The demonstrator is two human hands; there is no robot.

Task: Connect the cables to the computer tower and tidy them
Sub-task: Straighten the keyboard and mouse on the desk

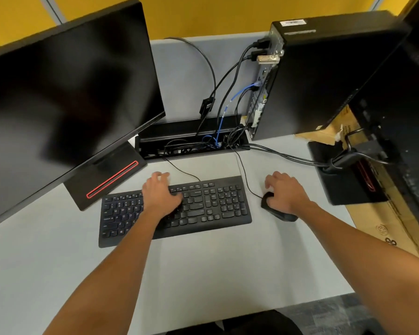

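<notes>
Nearest the viewer, two bare forearms reached forward over the pale desk (58, 262). The left hand (161, 193) lay across the middle of the black keyboard (203, 206), its fingers curled over the far edge as if gripping it, probably to square the keyboard on the desk. The right hand (286, 192) covered the black mouse (279, 212) just right of the keyboard, fingers draped over the mouse's front in a loose hold. The thin keyboard lead (182, 170) and mouse lead (244, 175) ran back from each device into the open cable trough (191, 139) at the desk's rear, which held a loose tangle of wires. Beyond it, the computer tower (324, 76) stood upright at the right rear, its port side turned toward the centre; several black cables (235, 76) and a blue cable (224, 112) were already plugged in and dropped together into the trough. A further bundle (288, 157) led right to a monitor stand (344, 180), where it was gathered in a clip. A dark monitor (65, 93) filled the left. Connection appeared largely complete; tidying seemed to be the step in hand.
</notes>
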